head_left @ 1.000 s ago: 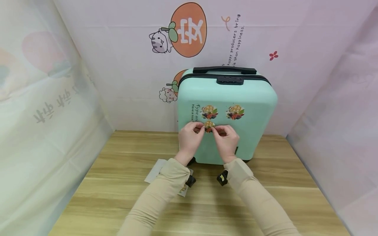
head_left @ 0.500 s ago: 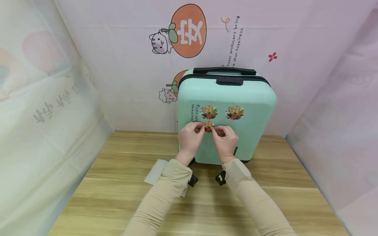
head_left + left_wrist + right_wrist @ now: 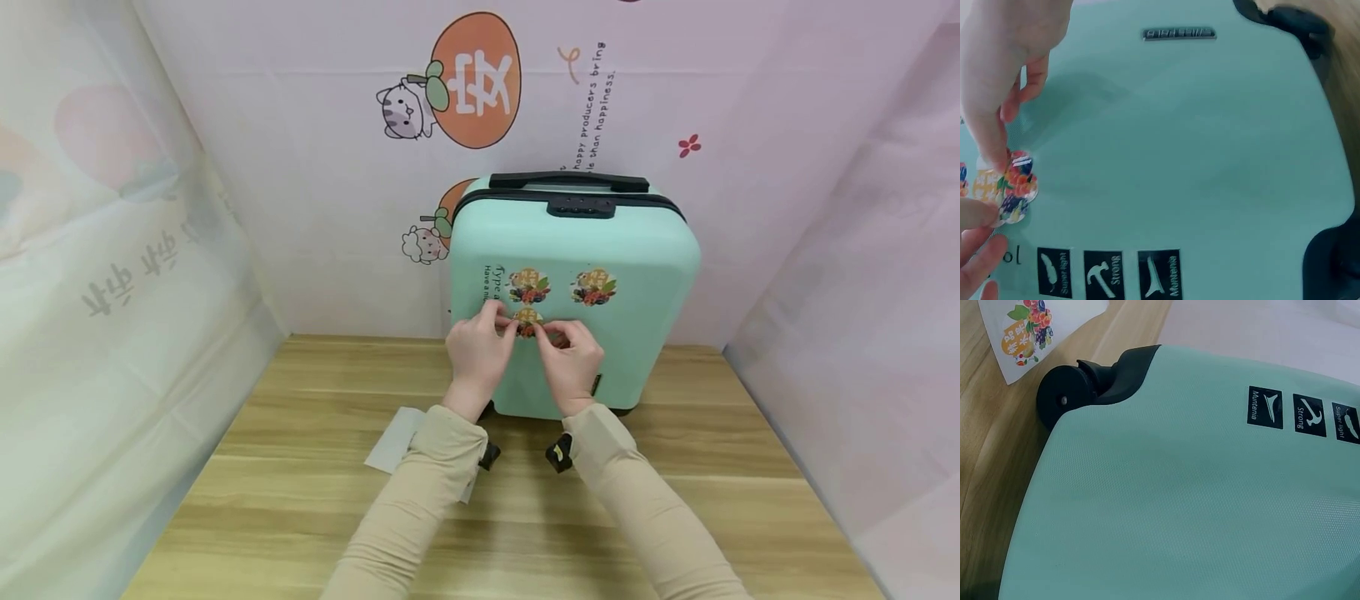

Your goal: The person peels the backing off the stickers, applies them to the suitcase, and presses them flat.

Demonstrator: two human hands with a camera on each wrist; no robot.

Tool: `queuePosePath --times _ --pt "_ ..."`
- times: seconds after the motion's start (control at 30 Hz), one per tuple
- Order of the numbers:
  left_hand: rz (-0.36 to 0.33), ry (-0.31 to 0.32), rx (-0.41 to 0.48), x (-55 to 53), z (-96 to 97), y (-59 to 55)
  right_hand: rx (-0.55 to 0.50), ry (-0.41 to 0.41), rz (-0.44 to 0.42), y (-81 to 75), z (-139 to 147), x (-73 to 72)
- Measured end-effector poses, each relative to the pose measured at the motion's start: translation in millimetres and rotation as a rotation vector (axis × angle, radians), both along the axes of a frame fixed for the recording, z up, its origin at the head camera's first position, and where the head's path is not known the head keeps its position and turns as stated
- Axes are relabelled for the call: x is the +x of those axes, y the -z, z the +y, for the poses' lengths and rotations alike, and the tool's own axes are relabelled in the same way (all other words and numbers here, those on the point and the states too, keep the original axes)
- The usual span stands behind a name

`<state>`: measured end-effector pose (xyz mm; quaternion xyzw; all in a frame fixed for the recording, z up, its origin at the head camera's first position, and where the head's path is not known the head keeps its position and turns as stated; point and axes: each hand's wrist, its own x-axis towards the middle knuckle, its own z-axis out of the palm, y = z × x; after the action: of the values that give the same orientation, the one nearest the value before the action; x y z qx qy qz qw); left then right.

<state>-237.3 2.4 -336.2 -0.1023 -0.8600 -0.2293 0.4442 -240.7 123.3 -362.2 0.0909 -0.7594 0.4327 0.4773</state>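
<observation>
A mint-green hard-shell suitcase (image 3: 637,250) stands upright against the back cloth. Two round fruit-print stickers lie on its front, a left one (image 3: 529,286) and a right one (image 3: 593,287). Just below the left one is a third fruit sticker (image 3: 529,317), held at its edges from both sides. My left hand (image 3: 477,354) pinches its left edge, with the index finger lifted off somewhat. On the other edge my right hand (image 3: 573,360) pinches with thumb and curled fingers. The left wrist view shows both thumbs on this sticker (image 3: 1021,187), close against the shell; the right wrist view shows neither hand.
White backing paper (image 3: 393,440) lies on the wooden table (image 3: 300,433), partly under the left sleeve. A sheet with a printed fruit sticker (image 3: 1029,334) lies near a black suitcase wheel (image 3: 1063,394). Printed cloth (image 3: 300,150) hangs behind and on both sides.
The left index finger has lifted and straightened a little off the sticker. Both hands otherwise stay at the same sticker; the head view has shifted slightly.
</observation>
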Motion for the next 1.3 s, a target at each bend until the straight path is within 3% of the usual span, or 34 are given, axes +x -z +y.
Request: queuePosePath --times 0.2,0.53,0.87,1.1,1.2,1.3 --pt "0.02 -0.052 -0.1 0.8 -1.9 -3.2 0.001 0.001 0.008 0.3 0 -0.6" --pt "0.108 -0.039 -0.118 -0.5 -3.7 0.2 0.0 -0.002 0.015 -1.0 1 -0.9" --pt "0.109 -0.001 -0.112 3.6 -5.6 4.2 -0.017 -0.015 -0.022 -0.6 1 2.1" --pt "0.124 0.082 -0.096 2.6 -9.9 10.9 -0.043 -0.015 -0.036 0.9 2 2.2" --pt "0.151 0.122 -0.174 1.9 -14.8 16.4 -0.035 -0.021 -0.039 -0.5 3 1.6" --pt "0.18 0.154 -0.348 3.0 -23.6 26.8 -0.011 -0.036 -0.044 -1.6 3 1.6"
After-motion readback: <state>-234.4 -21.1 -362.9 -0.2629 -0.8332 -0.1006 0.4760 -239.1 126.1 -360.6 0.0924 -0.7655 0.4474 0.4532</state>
